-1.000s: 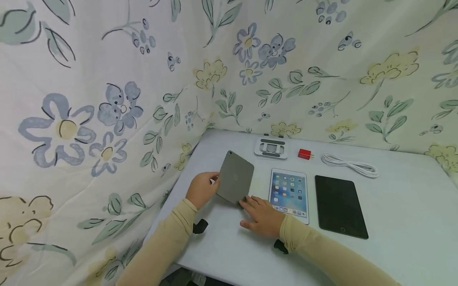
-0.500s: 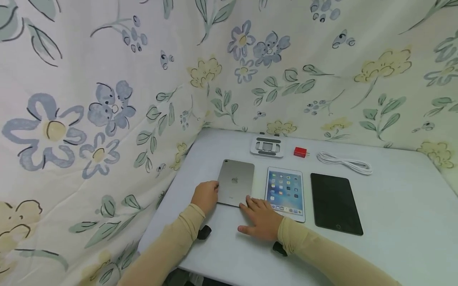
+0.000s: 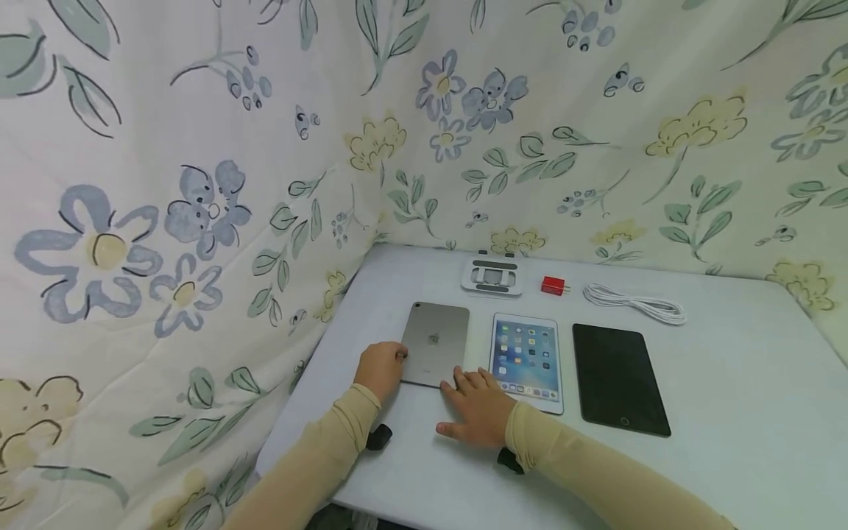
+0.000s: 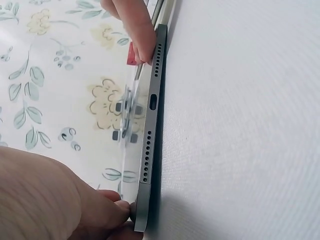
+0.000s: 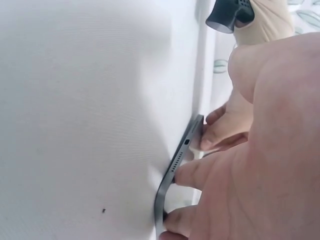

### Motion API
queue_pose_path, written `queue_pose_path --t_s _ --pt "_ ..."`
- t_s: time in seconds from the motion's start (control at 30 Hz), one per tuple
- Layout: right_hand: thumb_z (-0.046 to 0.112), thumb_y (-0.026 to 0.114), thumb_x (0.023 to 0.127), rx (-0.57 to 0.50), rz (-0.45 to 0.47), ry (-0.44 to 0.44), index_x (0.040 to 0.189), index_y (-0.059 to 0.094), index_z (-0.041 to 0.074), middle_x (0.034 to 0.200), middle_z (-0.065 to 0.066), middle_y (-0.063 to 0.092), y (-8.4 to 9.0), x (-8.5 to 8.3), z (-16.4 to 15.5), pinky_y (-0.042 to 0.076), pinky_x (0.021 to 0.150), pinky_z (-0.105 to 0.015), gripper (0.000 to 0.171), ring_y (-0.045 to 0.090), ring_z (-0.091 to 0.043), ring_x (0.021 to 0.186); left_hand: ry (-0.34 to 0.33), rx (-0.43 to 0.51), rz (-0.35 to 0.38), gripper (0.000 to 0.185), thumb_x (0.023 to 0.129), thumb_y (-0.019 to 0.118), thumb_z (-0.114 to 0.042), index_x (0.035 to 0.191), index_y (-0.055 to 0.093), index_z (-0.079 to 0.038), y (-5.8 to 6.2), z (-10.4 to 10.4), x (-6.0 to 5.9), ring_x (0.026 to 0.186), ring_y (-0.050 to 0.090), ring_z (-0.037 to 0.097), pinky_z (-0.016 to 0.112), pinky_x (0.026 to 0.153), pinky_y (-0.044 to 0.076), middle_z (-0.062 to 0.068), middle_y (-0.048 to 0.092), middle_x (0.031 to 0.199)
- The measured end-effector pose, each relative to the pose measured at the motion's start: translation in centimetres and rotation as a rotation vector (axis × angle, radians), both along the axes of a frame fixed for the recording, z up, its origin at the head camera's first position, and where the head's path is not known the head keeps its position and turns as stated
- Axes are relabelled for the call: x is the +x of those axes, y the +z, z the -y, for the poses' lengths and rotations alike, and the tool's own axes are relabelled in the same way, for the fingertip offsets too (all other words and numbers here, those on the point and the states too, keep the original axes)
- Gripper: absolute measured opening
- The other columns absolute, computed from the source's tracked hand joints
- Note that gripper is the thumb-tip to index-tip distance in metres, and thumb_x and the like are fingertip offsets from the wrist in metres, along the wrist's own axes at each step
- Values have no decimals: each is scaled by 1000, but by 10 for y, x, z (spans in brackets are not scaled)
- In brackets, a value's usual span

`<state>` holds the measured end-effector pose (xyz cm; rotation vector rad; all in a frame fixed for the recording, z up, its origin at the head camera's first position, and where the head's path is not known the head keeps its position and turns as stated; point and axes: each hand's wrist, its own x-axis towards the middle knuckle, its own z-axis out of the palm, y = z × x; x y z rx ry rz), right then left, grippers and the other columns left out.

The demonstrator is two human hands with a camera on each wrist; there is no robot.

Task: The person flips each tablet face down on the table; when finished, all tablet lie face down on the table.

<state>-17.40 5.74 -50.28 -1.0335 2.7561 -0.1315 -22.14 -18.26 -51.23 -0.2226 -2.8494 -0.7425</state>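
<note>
A grey tablet [image 3: 435,344] lies on the white table with its back and apple logo up. Its long edge with the port and speaker holes [image 4: 153,102] fills the left wrist view. My left hand [image 3: 380,372] grips the tablet's left side with curled fingers, near the lower corner. My right hand [image 3: 478,406] lies with spread fingers at the tablet's lower right corner, fingertips touching it. The right wrist view shows both hands, the left hand [image 5: 227,127] at the far corner and the right hand [image 5: 220,190] nearer.
To the right lie a white tablet [image 3: 526,361] with a lit home screen and a black tablet [image 3: 620,379], screen dark. Behind them are a silver folding stand [image 3: 492,277], a red charger plug [image 3: 553,285] and a coiled white cable [image 3: 634,303]. A floral curtain surrounds the table.
The grey tablet was tilted up in my left hand and has come down flat onto the table. My left hand lowered with it; my right hand stayed at its lower right corner.
</note>
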Motion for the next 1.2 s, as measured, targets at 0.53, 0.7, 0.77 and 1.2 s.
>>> queue_pose_path --t_s 0.53,0.7,0.77,1.2 --pt "62 47 109 -90 -64 1 166 41 17 172 -14 31 -9 -10 -33 15 124 -69 74 23 -41 159 -140 -107 -81 36 108 64 -23 133 71 3 7 -15 -14 115 72 35 49 95 60 19 73 128" --pt "62 56 105 -142 -156 -57 169 35 13 175 -18 23 -8 -18 -56 14 123 -72 83 17 -43 160 -372 -230 -48 69 113 53 -41 165 35 1 17 -28 -19 155 32 42 61 123 29 22 35 168" --pt "64 58 103 -155 -190 -122 169 33 12 175 -20 22 -7 -21 -70 13 124 -71 88 16 -43 161 -446 -278 -39 77 112 52 -45 169 23 -1 21 -37 -19 159 20 42 63 125 21 21 22 173" --pt "67 53 104 -101 -222 -398 166 38 4 168 -29 30 -16 -23 -144 11 124 -70 90 20 -51 157 -589 -444 -11 89 111 39 -62 168 19 3 22 -93 -19 162 13 38 54 129 15 21 16 175"
